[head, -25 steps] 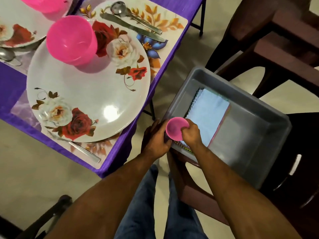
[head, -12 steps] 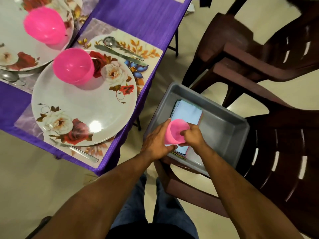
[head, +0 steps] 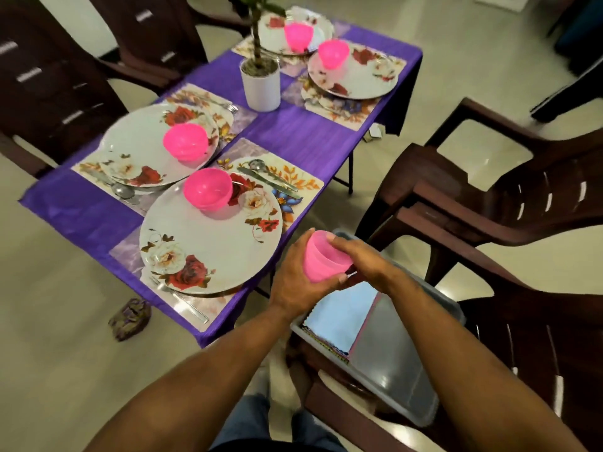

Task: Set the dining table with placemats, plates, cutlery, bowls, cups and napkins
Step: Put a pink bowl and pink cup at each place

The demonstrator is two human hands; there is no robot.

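Above the grey tub, pink cup gripped by left hand and right hand; cup's base hidden behind fingers; napkins partly covered.

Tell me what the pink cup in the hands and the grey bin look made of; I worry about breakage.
The pink cup, gripped by the left hand and right hand, looks like translucent plastic: light glows through its thin wall, with a matte sheen. The grey bin looks like smooth moulded plastic, with rounded corners and soft reflections. Neither can be confirmed.
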